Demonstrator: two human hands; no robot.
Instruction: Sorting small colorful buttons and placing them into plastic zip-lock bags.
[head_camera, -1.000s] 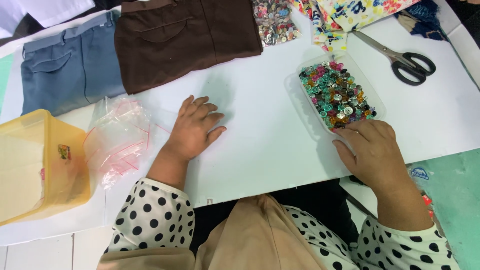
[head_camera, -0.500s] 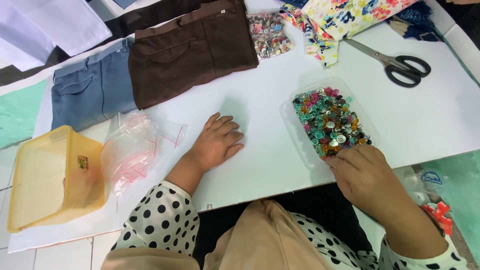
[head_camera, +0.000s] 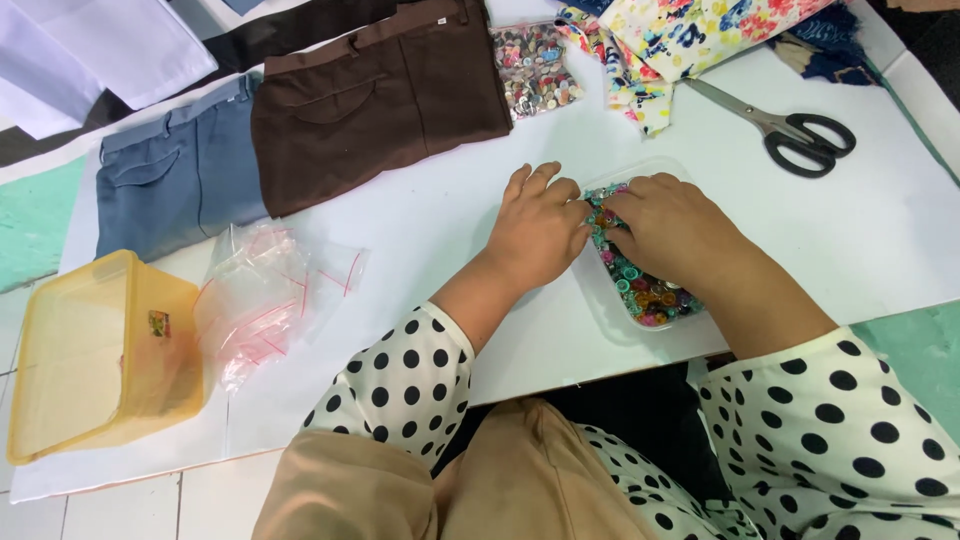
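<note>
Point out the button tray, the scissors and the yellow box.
button tray (head_camera: 650, 295), head view, on the buttons near its front end.
scissors (head_camera: 815, 140), head view, on the black handles.
yellow box (head_camera: 95, 360), head view, on its inside bottom.

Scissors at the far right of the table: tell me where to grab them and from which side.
Take the scissors by the black loop handles, coming in from the right. They lie flat on the white table, handles toward the right edge, closed blades pointing left toward the floral fabric. The handle end looks clear of clutter, so fingers could likely slip into the loops there.
</note>
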